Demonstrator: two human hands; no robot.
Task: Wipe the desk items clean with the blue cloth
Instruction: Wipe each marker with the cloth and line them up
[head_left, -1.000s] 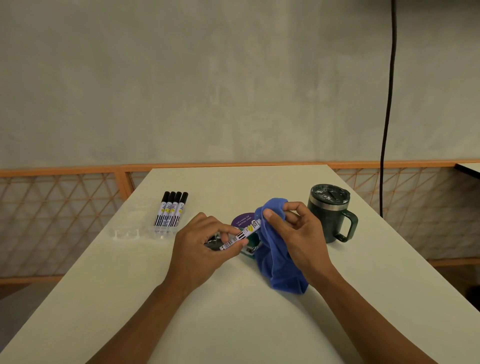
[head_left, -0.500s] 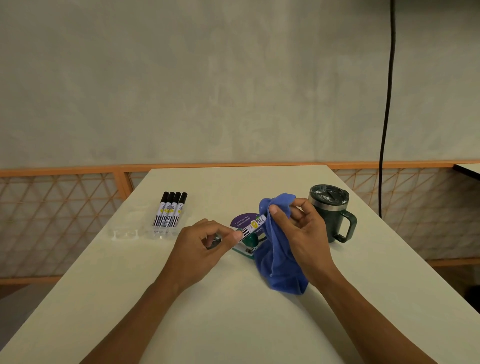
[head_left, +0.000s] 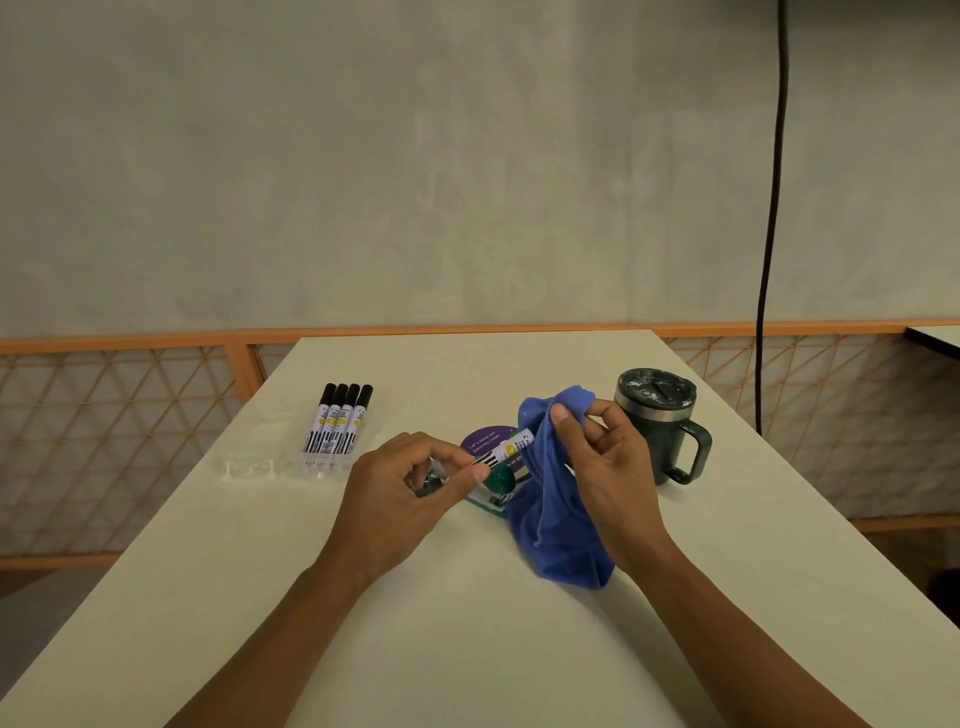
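Observation:
My left hand (head_left: 410, 483) pinches the near end of a white marker (head_left: 506, 448), which points up and right. My right hand (head_left: 602, 467) grips the blue cloth (head_left: 550, 504) and wraps its upper fold around the marker's far end. The cloth's lower part hangs down to the white desk (head_left: 467, 623). Under the marker lie a round purple sticker (head_left: 485, 439) and a dark green object (head_left: 501, 480), both partly hidden. Several black-capped markers (head_left: 340, 418) lie side by side at the left.
A dark green lidded mug (head_left: 660, 423) stands right of my right hand, its handle facing right. A clear plastic holder (head_left: 249, 467) lies left of the markers. An orange lattice railing (head_left: 119, 441) runs behind the desk. A black cable (head_left: 771, 208) hangs at the right.
The marker has slid further into the cloth, so less of it shows. My right hand has shifted slightly up and right along it. My left hand keeps its pinch.

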